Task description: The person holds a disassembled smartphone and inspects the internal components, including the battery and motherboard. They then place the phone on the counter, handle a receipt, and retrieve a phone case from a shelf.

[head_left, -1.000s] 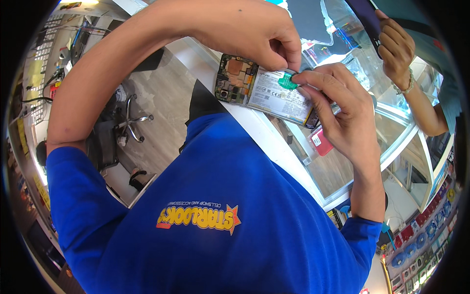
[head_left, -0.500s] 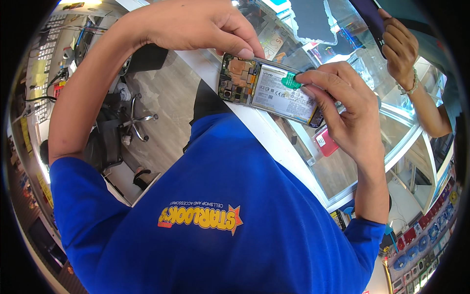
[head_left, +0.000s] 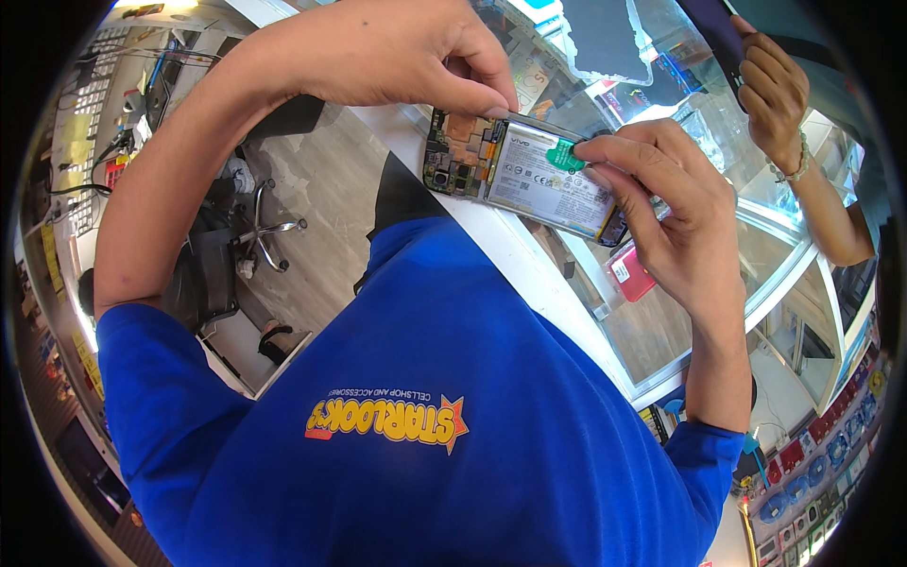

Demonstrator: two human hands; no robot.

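An opened smartphone is tilted over the counter edge, its back cover off. Inside show the circuit board with copper-coloured foil and a pale grey battery. A green pull tab lies on the battery's upper right part. My left hand comes over the top, thumb and fingers closed at the phone's far long edge. On the right, my right hand pinches the tab between thumb and forefinger; its other fingers are curled and partly hidden.
Below the phone is a glass-topped counter with a white edge. A red box sits by my right hand. Another person's hand holds a dark flat device at upper right. A wheeled chair base stands on the floor at left.
My left hand has shifted slightly right along the phone's far edge. My right hand stays at the green tab, and the phone has barely moved.
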